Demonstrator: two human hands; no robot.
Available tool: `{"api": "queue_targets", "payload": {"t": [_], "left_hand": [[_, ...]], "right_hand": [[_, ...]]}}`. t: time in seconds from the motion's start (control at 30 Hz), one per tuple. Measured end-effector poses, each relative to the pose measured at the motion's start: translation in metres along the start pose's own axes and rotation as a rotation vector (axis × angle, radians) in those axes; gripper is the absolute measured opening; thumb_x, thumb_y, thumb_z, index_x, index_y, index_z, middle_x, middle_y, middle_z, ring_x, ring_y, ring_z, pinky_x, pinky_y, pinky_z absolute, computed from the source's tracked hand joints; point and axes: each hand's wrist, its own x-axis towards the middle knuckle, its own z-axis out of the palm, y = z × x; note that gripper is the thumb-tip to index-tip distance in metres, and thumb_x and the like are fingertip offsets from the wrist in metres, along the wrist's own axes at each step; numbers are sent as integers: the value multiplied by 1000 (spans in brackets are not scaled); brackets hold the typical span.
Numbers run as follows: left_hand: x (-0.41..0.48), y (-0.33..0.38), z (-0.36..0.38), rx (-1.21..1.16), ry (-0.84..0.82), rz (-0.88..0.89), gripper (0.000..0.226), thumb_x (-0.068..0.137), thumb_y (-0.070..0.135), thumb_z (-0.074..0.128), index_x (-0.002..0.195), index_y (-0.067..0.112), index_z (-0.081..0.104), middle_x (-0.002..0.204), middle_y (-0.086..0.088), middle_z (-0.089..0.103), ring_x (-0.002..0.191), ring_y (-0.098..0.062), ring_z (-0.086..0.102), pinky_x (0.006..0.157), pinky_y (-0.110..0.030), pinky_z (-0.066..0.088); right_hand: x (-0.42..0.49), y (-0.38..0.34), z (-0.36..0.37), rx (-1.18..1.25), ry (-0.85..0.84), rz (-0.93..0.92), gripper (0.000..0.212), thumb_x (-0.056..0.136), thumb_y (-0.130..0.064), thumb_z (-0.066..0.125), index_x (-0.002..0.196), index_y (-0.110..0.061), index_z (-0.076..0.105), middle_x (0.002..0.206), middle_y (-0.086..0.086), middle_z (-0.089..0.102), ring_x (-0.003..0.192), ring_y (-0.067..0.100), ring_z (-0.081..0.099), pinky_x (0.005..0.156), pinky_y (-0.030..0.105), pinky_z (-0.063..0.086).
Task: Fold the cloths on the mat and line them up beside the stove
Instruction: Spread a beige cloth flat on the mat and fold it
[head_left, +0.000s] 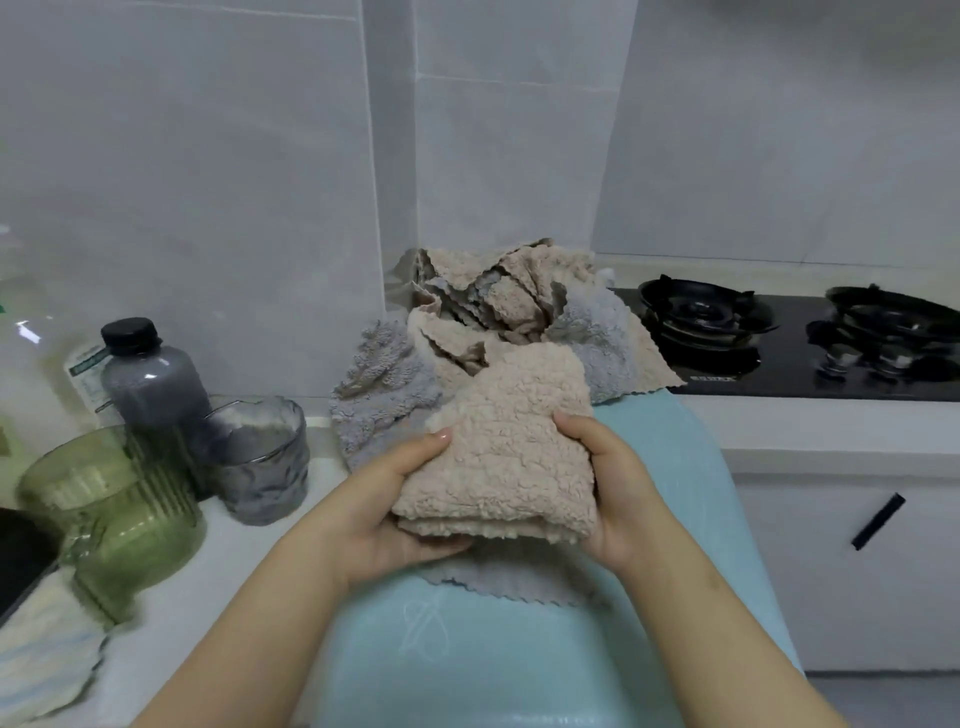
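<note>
- Head view: two bare forearms reach in from the bottom edge over a light blue mat (467, 675), which lies on the white counter (218, 571) and hangs over its front edge.
- The left hand (395, 499) grips the left side of a folded beige cloth (504, 447), thumb on top and fingers curled beneath it.
- The right hand (618, 483) grips the cloth's right side in the same way, thumb over the upper edge.
- The folded beige cloth is a thick, fluffy, layered square, held between both hands just above the middle of the mat.
- Beneath it a flat grey cloth (498, 584) with a wavy edge lies on the mat.
- Behind the hands an unfolded pile of beige and grey cloths (498, 306) sits at the far end of the mat, against the tiled wall.
- One crumpled grey cloth (379, 395) spills off the pile's left side onto the counter.
- The black stove (779, 358) is to the right of the pile; a beige corner of the pile overlaps its left edge.
- On the left of the counter stand a dark-capped bottle (150, 379), a grey glass (260, 457) and a green ribbed glass (114, 514), close together.
- A striped cloth (41, 660) lies at the lower left corner.
</note>
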Motion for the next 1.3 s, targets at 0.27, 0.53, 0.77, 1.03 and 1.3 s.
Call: {"api": "queue_targets", "payload": {"t": [0.27,0.53,0.77,1.03,1.3], "left_hand": [[-5,23,46,70,5,149,39,86,16,57,115,43,56,109,11,67,97,-17,67,87,-39,51],[21,-3,127,382,-161,94,42,72,25,76,109,39,61,124,-1,61,112,-20,59,104,-43,41],[72,-62,240,486,-234,103,53,84,-4,62,118,36,53,123,-3,54,105,-16,60,76,-18,53],[146,-133,422,547,-222,19,32,94,7,49,90,31,70,116,-6,65,105,-23,59,96,-38,45],[216,-167,565,557,-250,16,33,92,9,54,107,37,61,122,3,51,99,-9,52,84,-30,42]], "right_hand": [[-41,-38,-2,-6,260,9,35,90,-24,52,122,-10,56,109,13,70,100,29,67,81,41,56],[-95,-70,-45,-249,583,-174,34,88,-17,62,119,-14,50,106,6,69,89,21,69,68,33,56],[-147,-125,-137,-214,748,-307,44,91,-18,59,126,-36,41,115,-3,63,94,21,66,63,31,55],[-220,-248,-273,-251,786,-270,26,98,-15,43,104,-26,65,89,-3,69,66,11,65,55,24,50],[-258,-361,-393,-259,856,-297,27,89,-11,59,110,-29,62,94,3,65,70,15,60,59,26,48]]}}
